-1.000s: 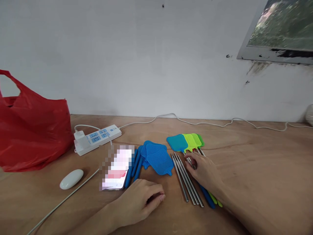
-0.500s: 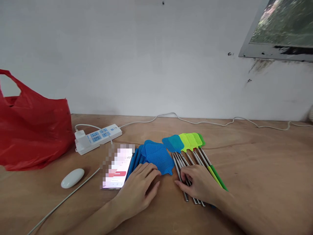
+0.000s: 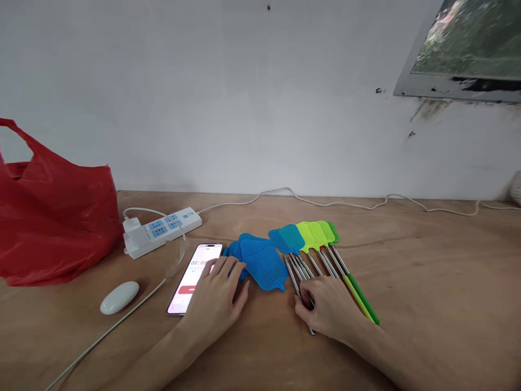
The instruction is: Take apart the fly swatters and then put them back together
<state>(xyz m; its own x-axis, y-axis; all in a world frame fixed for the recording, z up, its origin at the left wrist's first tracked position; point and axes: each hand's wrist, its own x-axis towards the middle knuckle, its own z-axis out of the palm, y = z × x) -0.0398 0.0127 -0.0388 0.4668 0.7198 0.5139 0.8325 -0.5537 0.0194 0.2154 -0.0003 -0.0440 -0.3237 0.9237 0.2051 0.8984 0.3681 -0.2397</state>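
Observation:
My left hand [image 3: 217, 293] lies palm down, fingers stretched over the right edge of a lit phone [image 3: 188, 277] and some blue handles [image 3: 226, 251], mostly hidden beneath it. Its thumb is apart from the fingers. Beside it are overlapping blue fly swatter heads [image 3: 266, 266]. My right hand [image 3: 328, 307] has its fingers curled over the metal rods [image 3: 299, 269] of a row of fly swatters; the fingertips are partly hidden. The row has blue heads [image 3: 291, 239], yellow-green heads [image 3: 315, 234], and yellow and green handles [image 3: 363, 298] on the right.
A red plastic bag [image 3: 61, 222] stands at the left. Near it are a white power strip [image 3: 163, 231] with a plug and a white oval object [image 3: 119, 297]. A white cable [image 3: 334, 204] runs along the wall, another [image 3: 109, 331] across the wooden table [image 3: 439, 282].
My left hand has moved left, from the blue swatter heads to the phone's edge and the blue handles. The right hand stays over the rods; its fingers have shifted slightly. The view moved a little.

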